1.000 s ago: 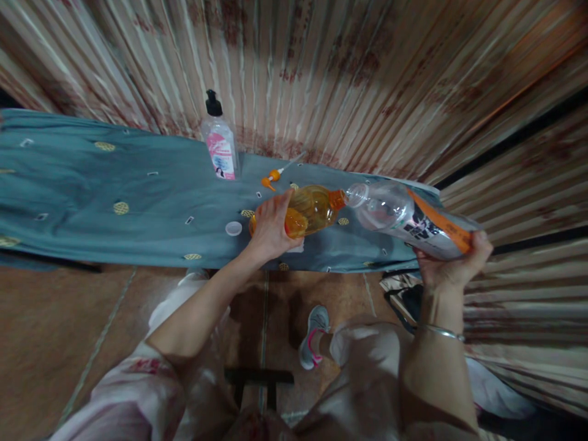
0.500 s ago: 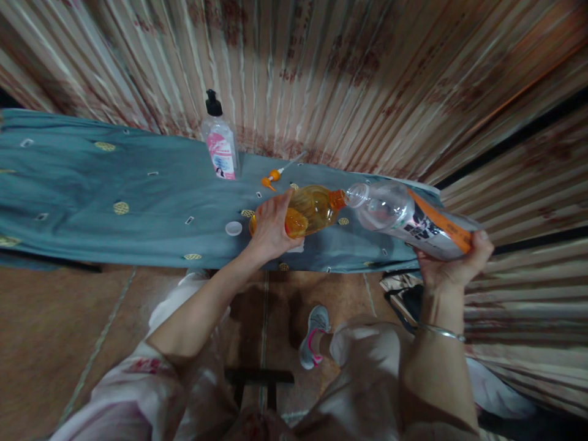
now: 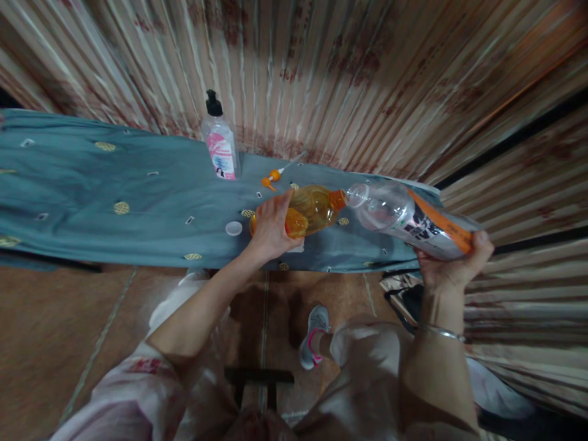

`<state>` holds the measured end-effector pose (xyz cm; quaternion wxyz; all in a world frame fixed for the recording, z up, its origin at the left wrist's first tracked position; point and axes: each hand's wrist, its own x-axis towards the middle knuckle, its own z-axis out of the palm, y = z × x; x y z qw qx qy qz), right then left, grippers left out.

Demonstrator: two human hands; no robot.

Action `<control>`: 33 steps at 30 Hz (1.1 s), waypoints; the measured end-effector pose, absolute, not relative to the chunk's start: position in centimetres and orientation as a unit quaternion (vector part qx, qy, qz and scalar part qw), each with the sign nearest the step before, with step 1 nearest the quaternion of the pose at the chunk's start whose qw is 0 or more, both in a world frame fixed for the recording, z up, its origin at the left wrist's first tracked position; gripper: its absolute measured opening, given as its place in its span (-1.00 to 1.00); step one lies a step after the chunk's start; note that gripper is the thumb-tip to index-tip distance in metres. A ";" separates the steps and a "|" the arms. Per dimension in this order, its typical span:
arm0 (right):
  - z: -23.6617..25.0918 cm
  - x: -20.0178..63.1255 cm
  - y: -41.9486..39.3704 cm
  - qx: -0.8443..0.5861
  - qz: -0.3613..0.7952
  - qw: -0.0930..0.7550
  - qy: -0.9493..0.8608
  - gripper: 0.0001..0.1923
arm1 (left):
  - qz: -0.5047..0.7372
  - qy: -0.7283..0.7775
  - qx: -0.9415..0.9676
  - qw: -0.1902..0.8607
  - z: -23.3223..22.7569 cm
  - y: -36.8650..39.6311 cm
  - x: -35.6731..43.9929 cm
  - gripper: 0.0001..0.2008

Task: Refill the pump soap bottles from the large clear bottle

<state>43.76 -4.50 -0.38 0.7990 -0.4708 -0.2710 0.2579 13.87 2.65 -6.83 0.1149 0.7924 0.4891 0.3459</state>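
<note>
While left hand [image 3: 271,229] grips amber bottle [image 3: 315,209], right hand [image 3: 452,266] holds clear bottle [image 3: 404,219], necks touching.

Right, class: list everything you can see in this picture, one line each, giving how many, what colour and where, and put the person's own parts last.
amber bottle: 1, clear with amber liquid and an orange neck, tilted over the cloth, held by the left hand
large bottle: 1, clear with an orange and black label, tilted mouth to mouth with the amber bottle, held by the right hand
pump bottle: 1, clear with pink label and black pump, upright at the back of the cloth
orange pump top: 1, lying loose behind the amber bottle
white cap: 1, on the cloth left of the left hand
cloth: 1, blue-grey with yellow spots, spread over the surface
curtain: striped pink-brown, behind
shoe: 1, grey and pink, on the floor
bracelet: 1, silver, right wrist
left hand: 1
right hand: 1
</note>
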 end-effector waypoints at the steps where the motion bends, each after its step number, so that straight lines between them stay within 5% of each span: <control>1: -0.4 43.8 -4.5 -0.471 0.260 0.797 -0.276 -0.55 | 0.344 0.491 0.792 0.115 -6.8 2.6 13.9 -0.03; 33: -0.4 43.9 -4.8 -0.484 0.246 0.785 -0.296 -0.50 | 0.352 0.486 0.793 0.106 -7.1 2.7 13.9 0.00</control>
